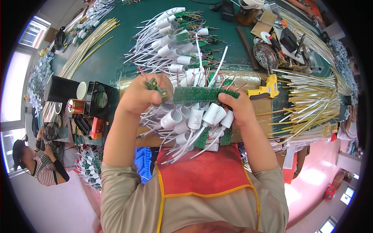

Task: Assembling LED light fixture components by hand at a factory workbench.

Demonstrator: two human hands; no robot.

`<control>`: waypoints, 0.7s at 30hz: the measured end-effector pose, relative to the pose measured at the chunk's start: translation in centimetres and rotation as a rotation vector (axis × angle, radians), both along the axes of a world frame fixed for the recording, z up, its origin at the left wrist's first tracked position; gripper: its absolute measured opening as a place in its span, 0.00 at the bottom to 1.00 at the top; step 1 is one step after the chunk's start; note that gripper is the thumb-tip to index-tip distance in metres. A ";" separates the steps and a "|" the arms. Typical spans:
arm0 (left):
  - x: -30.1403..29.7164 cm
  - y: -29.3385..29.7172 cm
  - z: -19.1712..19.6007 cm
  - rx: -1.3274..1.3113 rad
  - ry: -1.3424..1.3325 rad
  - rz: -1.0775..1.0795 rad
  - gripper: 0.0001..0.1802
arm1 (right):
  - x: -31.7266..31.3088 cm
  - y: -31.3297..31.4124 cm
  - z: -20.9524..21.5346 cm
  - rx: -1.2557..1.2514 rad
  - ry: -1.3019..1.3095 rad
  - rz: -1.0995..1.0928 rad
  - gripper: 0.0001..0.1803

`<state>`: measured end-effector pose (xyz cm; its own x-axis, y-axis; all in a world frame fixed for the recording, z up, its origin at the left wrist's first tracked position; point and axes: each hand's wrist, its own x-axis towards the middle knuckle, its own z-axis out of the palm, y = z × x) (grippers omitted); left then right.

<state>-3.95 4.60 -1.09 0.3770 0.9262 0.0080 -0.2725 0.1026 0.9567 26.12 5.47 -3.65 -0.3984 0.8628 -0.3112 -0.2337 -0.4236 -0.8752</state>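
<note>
A long green circuit board strip (196, 94) is held up in front of me. Its right end lies in the pinch of my right hand (237, 108), thumb on top. My left hand (143, 95) is closed around a small green circuit board (153, 86) with components and thin red wires, beside the strip's left end. Whether this small board joins the strip is hidden. Just below the strip are several white plastic housings (210, 113) with white cables. More white housings (165, 50), with cables and green boards, lie heaped on the table beyond my hands.
A yellow glue gun (268, 87) lies right of my right hand, near bundles of pale strips (311, 105). Tools and a metal dish (265, 55) sit at the far right. Left are a black fan (100, 99) and a can (75, 106). Another person (37, 163) sits at left.
</note>
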 end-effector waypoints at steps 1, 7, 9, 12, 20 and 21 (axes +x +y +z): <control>0.3 -0.2 0.6 -0.036 0.023 0.057 0.24 | 0.0 -0.1 0.0 0.010 -0.004 -0.004 0.15; -1.2 1.5 4.5 0.054 0.465 0.694 0.23 | -0.1 -0.5 0.4 -0.002 -0.008 -0.035 0.17; -3.2 3.3 8.2 0.179 0.744 0.896 0.23 | -0.1 -0.6 0.1 0.003 -0.007 -0.035 0.17; -4.6 6.8 12.1 0.461 0.937 1.045 0.23 | 0.0 -0.6 0.1 0.000 0.005 -0.037 0.18; 2.5 16.4 3.5 0.749 1.553 0.634 0.25 | -0.3 -0.5 0.1 0.035 -0.011 -0.031 0.21; 3.5 16.6 1.1 0.643 1.547 0.577 0.32 | -0.3 -0.6 0.1 0.038 -0.013 -0.037 0.21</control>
<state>-0.43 21.20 0.04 0.0491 0.9255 0.3756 0.9718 -0.1311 0.1960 25.79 4.86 -3.50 -0.3621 0.8882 -0.2829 -0.2374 -0.3814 -0.8934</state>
